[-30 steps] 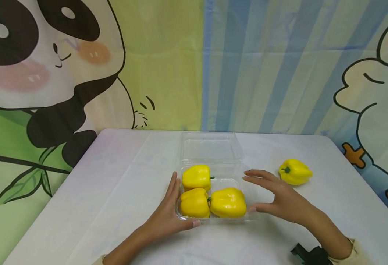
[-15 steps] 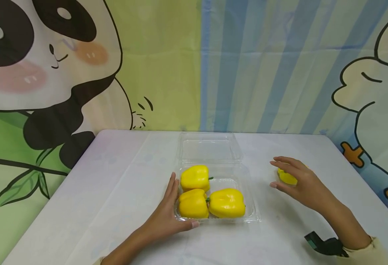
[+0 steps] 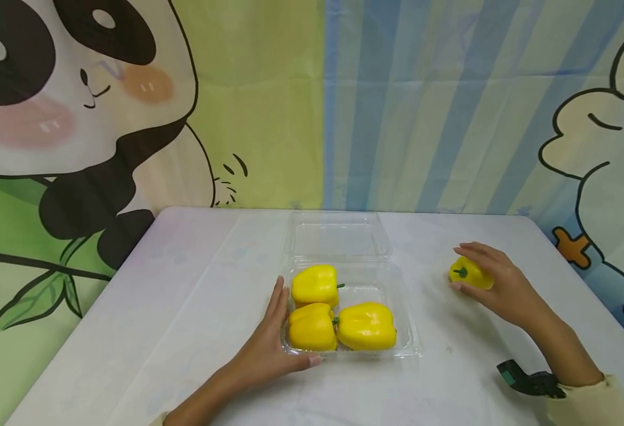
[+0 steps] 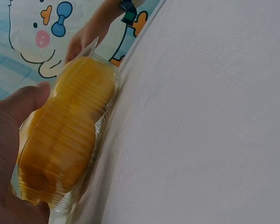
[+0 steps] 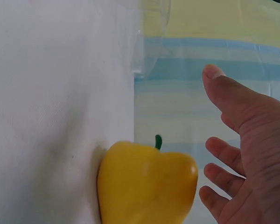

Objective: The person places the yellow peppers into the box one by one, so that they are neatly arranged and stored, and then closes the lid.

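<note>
A clear plastic clamshell container [image 3: 409,331] stands on the table with its lid [image 3: 338,236] folded back. Inside it lie three yellow bell peppers, one at the back left [image 3: 314,285], one at the front left [image 3: 312,327] and one at the front right [image 3: 367,326]. My left hand [image 3: 266,346] rests against the container's left side and front corner, fingers straight, thumb along the front edge. To the right, another yellow bell pepper [image 3: 470,273] lies on the table under my right hand [image 3: 510,290]. In the right wrist view, a gap shows between my spread fingers [image 5: 224,179] and that pepper.
A white cloth covers the table [image 3: 184,307]. Behind it hangs a curtain [image 3: 397,106] printed with cartoon animals and stripes. A black strap device [image 3: 530,381] sits at my right wrist.
My right hand has moved right from beside the container to the lone pepper, its fingers and thumb now around it in the head view. The left hand and container stay in place.
</note>
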